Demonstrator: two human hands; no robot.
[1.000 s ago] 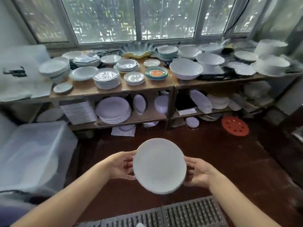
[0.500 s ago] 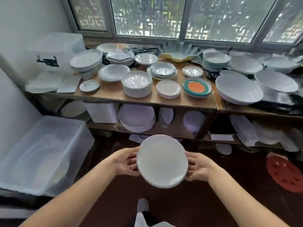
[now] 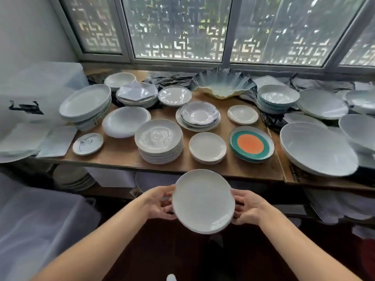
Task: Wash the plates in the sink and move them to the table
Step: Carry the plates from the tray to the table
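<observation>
A small stack of plain white plates (image 3: 203, 200) is held between both hands just in front of the wooden table (image 3: 121, 157), below its front edge. My left hand (image 3: 160, 201) grips the stack's left rim and my right hand (image 3: 246, 207) grips its right rim, fingers curled underneath. Directly beyond, on the table, lies a short stack of similar white plates (image 3: 207, 148), with a taller white stack (image 3: 159, 139) to its left. No sink is in view.
The table is crowded with dishes: a green and orange plate (image 3: 251, 144), a large white bowl (image 3: 317, 151) at right, a shell-shaped bowl (image 3: 223, 86) by the window, a small painted saucer (image 3: 87, 144). A translucent plastic bin (image 3: 36, 220) stands at lower left. More plates fill the lower shelf.
I have stepped closer to the table, which now fills the view. The plates stay held between both hands and have come nearer the table's front edge.
</observation>
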